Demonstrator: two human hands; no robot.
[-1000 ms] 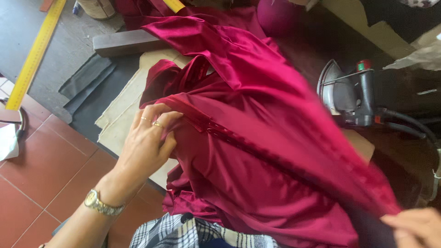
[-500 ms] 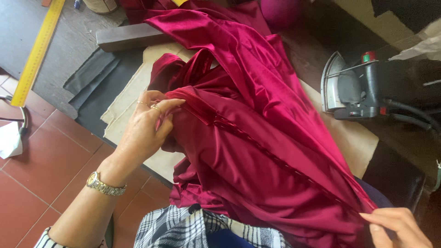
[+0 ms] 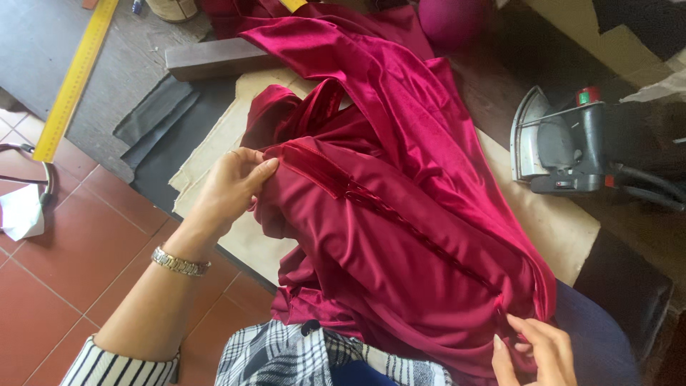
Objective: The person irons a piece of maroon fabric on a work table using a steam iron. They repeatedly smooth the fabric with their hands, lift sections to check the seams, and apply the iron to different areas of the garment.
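Observation:
A large crimson satin garment [image 3: 400,214] lies bunched over the padded ironing board [image 3: 564,221] and my lap. A long seam runs diagonally across it. My left hand [image 3: 232,184], with a gold wristwatch, pinches the upper end of that seam. At the bottom right my right hand [image 3: 532,350] pinches the seam's lower end, so the cloth is stretched between both hands.
A grey steam iron [image 3: 564,146] rests on its side at the right with its cable. A yellow ruler [image 3: 75,75], a dark wooden block [image 3: 214,58] and dark cloth scraps [image 3: 157,118] lie on the left. Red floor tiles [image 3: 78,250] show below.
Both hands kept their grip on the seam. My right hand has come further into view at the bottom right, and the cloth lies a little flatter between the hands.

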